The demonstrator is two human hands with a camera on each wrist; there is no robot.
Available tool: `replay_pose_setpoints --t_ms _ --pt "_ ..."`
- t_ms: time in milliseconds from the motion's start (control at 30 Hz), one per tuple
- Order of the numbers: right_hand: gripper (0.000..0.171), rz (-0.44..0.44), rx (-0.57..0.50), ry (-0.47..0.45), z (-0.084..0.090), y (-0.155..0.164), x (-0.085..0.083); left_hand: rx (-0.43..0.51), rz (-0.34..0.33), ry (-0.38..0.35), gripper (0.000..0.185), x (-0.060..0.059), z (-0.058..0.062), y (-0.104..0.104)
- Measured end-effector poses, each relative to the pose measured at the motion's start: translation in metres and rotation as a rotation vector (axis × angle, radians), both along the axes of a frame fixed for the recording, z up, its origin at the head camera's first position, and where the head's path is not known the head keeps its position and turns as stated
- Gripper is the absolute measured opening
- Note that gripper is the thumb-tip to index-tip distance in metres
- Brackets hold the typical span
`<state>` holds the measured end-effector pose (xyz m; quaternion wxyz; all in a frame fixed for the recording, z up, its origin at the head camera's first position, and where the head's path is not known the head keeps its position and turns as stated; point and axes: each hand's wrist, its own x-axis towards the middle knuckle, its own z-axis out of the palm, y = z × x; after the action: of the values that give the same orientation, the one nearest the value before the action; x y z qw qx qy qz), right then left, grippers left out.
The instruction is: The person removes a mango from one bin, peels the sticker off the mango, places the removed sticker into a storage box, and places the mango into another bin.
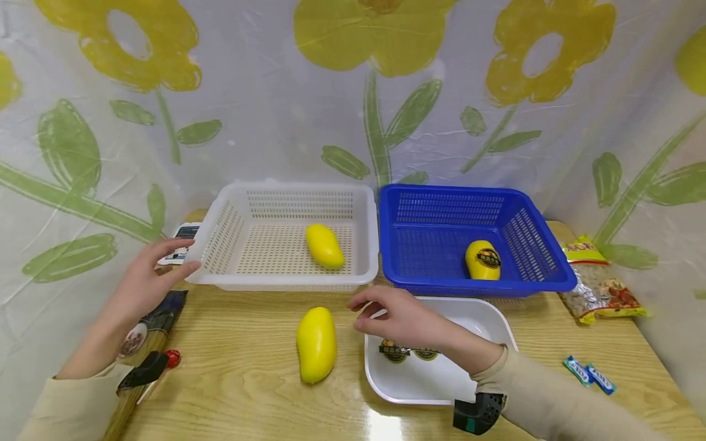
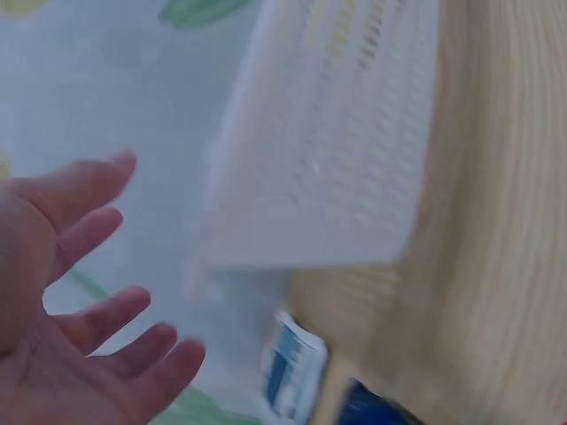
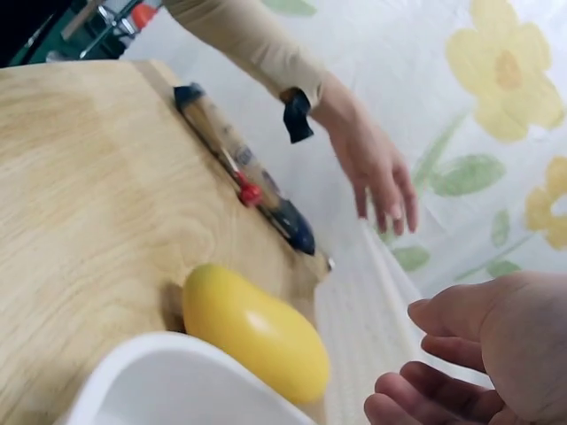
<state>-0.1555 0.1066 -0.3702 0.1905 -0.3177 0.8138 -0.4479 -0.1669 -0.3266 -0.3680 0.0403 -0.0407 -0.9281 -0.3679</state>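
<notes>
My left hand (image 1: 144,278) hovers by the left rim of a white basket (image 1: 303,283), fingers spread and nothing in them; the left wrist view shows a gap to the basket. Over the far-left corner of a white tray (image 1: 380,392), my right hand (image 1: 408,315) has loosely bent fingers and holds nothing. Left of that tray, a plain yellow mango (image 1: 317,345) lies on the table. Another plain mango (image 1: 325,246) is inside the white basket. A mango with a dark label (image 1: 483,260) sits in the blue basket (image 1: 474,286). Dark-and-gold labels (image 1: 394,350) show in the tray, partly behind my right hand.
A yellow-topped snack bag (image 1: 601,285) lies right of the blue basket. Small blue wrappers (image 1: 589,375) are at the table's right. Along the left edge lie a dark-ended long package (image 1: 165,312) and a red-tipped item (image 1: 173,358). A flowered curtain (image 1: 265,122) hangs behind.
</notes>
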Motion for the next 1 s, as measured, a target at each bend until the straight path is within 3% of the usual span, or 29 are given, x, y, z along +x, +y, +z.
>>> replay_pose_setpoints --t_ms 67,167,367,533,767,1000 --pt "0.031 -0.002 -0.007 -0.011 -0.001 -0.006 0.0 0.069 0.003 -0.088 0.066 -0.002 -0.008 -0.01" --pt "0.034 -0.002 -0.007 -0.036 -0.003 -0.016 0.001 0.165 0.001 -0.158 0.067 -0.006 -0.021 -0.021" --pt "0.038 0.035 0.028 -0.061 -0.013 -0.036 -0.002 0.437 -0.058 -0.163 0.051 -0.011 -0.044 -0.03" --pt "0.037 0.103 0.1 -0.014 -0.018 -0.052 -0.006 0.515 -0.077 -0.165 0.048 -0.013 -0.048 -0.032" --pt "0.034 0.145 0.277 0.099 -0.024 -0.071 -0.012 0.714 -0.118 -0.202 0.045 -0.014 -0.054 -0.033" --pt "0.032 0.211 0.32 0.17 -0.028 -0.083 -0.017 0.733 -0.114 -0.211 0.044 -0.015 -0.054 -0.032"
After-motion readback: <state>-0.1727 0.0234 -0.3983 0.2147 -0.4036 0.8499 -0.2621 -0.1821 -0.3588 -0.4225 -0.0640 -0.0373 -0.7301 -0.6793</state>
